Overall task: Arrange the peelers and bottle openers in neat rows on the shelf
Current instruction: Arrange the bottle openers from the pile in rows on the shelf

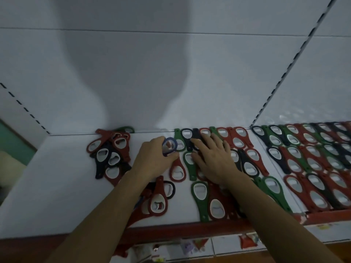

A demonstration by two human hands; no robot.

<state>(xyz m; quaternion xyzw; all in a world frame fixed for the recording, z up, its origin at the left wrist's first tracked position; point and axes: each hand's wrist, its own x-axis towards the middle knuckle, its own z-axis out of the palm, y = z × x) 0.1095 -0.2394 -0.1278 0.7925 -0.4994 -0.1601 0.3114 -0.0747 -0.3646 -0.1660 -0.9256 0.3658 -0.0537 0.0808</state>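
On the white shelf [62,168] lie many flat bottle openers in red, green and dark blue. My left hand [152,158] grips a blue bottle opener [169,146] by its ring end, lifted slightly above the shelf. My right hand [212,156] lies flat with spread fingers on the openers in the middle rows, fingertips on a dark opener [195,136]. A loose heap of openers [109,152] sits left of my left hand. A second small heap [155,200] lies under my left forearm. Neat rows of openers [307,160] fill the right side.
The shelf's white back wall [171,73] rises just behind the openers. A slotted upright [296,54] runs up on the right and another one [22,107] on the left. A red front strip [190,227] edges the shelf; packaged goods [247,242] hang below it.
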